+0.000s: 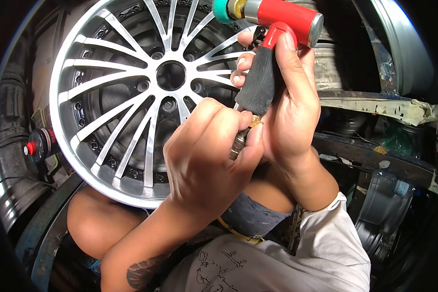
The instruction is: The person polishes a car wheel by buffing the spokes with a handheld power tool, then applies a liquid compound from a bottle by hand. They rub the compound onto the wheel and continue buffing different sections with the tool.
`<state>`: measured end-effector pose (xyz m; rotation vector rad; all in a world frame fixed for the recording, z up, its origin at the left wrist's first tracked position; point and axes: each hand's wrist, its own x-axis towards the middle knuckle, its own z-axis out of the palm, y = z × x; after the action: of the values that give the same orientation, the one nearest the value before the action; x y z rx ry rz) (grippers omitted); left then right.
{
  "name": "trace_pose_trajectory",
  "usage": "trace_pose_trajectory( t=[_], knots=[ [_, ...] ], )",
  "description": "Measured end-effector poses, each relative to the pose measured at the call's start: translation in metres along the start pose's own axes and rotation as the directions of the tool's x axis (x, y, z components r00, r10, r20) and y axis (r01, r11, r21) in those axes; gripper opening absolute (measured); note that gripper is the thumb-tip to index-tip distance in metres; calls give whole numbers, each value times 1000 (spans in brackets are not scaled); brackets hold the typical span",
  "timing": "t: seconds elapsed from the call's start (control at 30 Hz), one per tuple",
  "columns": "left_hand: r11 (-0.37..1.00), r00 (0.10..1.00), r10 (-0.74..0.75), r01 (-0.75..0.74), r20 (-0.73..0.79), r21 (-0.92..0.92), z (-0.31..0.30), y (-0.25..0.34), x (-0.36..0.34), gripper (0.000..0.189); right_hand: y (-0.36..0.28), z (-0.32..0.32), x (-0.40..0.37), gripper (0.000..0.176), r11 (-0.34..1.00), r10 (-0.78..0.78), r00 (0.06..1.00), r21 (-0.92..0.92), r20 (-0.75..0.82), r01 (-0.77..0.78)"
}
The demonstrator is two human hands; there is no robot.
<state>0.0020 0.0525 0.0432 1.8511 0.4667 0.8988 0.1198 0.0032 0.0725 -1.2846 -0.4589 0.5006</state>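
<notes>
A red air polisher [288, 17] with a black rubber grip and a teal pad [221, 10] on its head is at the top centre. My right hand [297, 92] is wrapped round its black grip, thumb up against the red neck. Just below, my left hand [207, 141] is closed on the metal hose coupling [239, 144] at the bottom end of the grip. A brass-coloured part [256, 119] shows between its fingertips and the grip. Behind both hands stands a silver multi-spoke alloy wheel [153, 63], its face towards me; the hands cover part of its right side.
A second red and black tool [40, 144] sits left of the wheel. More rims [382, 214] are stacked at the right, near a metal rack bar [374, 151] and a taped bar [379, 107]. My bent knees [100, 221] are below the wheel.
</notes>
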Motion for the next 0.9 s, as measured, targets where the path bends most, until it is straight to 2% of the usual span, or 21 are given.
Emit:
trace_pose_trajectory(
  t=[0.1,0.5,0.63,0.7,0.77,0.8,0.9],
  knots=[
    [996,999,-33,30,34,84,-1,0,0,17,0,0,-1,30,1000,15,1000,1,-6,-15],
    [996,998,-63,61,22,59,2,3,-1,17,3,0,1,32,998,6,1000,58,-25,-5],
    [996,998,-60,58,25,71,0,2,-2,16,0,3,0,33,999,44,999,-4,-19,-44],
    [999,999,-13,11,40,49,-2,3,-3,17,3,4,0,37,999,20,999,-37,-27,-21],
    [996,999,8,-12,41,92,-3,8,-1,18,6,4,0,43,995,99,993,16,-61,-98],
    [996,997,-28,21,67,92,-4,12,1,18,7,4,-1,46,992,119,990,49,-73,-115],
    [993,991,-105,100,78,63,-8,10,-3,19,15,8,2,48,986,9,1000,165,-6,-8]
  ],
)
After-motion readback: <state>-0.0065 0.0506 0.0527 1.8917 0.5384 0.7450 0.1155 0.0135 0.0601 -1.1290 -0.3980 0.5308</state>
